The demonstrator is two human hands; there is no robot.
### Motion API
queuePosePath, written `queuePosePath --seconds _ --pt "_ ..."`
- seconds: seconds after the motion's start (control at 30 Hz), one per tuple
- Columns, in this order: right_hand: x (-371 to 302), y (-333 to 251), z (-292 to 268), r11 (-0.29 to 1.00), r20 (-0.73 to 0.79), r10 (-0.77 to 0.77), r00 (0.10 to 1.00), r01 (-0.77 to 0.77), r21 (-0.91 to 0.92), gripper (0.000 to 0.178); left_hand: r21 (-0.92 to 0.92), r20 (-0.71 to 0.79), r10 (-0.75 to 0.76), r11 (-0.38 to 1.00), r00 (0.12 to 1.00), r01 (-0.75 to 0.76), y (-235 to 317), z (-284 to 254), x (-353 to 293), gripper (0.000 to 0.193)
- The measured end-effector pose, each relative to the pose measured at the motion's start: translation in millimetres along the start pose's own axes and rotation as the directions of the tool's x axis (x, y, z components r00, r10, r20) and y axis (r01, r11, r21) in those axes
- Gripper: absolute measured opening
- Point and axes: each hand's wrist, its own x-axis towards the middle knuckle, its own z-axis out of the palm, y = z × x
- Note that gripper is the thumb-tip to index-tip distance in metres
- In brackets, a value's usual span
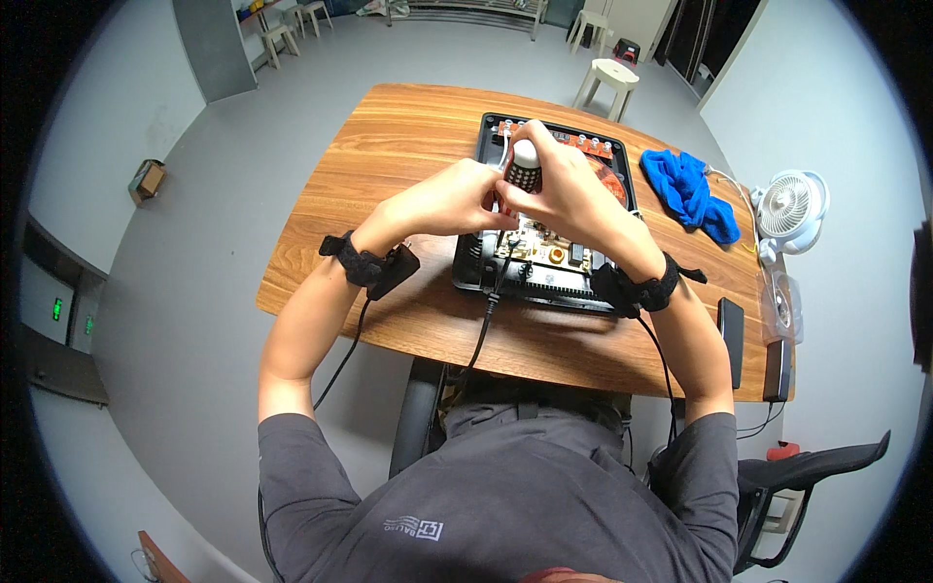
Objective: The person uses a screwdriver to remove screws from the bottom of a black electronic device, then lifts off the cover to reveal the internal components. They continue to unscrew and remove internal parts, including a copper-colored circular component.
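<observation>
An upright screwdriver point(525, 173) with a white cap and a black, dotted grip stands over an opened black appliance housing point(467, 264). My right hand point(573, 194) is closed around its handle from the right. From the left, my left hand point(457, 199) pinches low on the screwdriver, by a red part; the tip is hidden. Below my hands lies a pale circuit board point(559, 251) with small components and a round copper-coloured part. An orange strip point(595, 148) with white fittings runs along the housing's far side. A black cable point(490, 309) comes over the near edge.
Right of the housing lie a crumpled blue cloth point(688, 194) and a white fan point(791, 206). A clear plastic container point(783, 306), a flat black slab point(731, 342) and a black box point(777, 371) line the right edge of the wooden table point(340, 194). A white stool point(609, 80) stands beyond.
</observation>
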Motion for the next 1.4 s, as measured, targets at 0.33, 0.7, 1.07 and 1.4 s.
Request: queuePosePath --seconds 0.33,0.7,1.07,1.4 --pt "-1.7 -2.6 -2.3 0.997 0.010 -0.014 1.000 0.015 -0.074 0.041 -0.057 0.042 -0.023 0.998 0.999 0.025 -13.6 7.0 1.8 0.031" --pt "11.7 -6.4 -3.9 0.919 -0.015 -0.060 0.998 0.049 -0.391 0.047 -0.090 0.053 -0.084 0.992 0.995 0.089 -1.9 6.5 -0.2 0.025" --pt "27.0 -27.2 -23.0 0.893 0.139 0.114 0.984 -0.040 -0.447 0.041 -0.231 0.003 -0.151 0.962 0.988 0.148 -12.1 10.2 4.0 0.016" --pt "26.2 -25.1 -32.0 0.903 0.176 0.148 0.973 -0.060 -0.425 0.037 -0.221 -0.013 -0.175 0.961 0.984 0.168 -15.0 14.4 6.7 0.018"
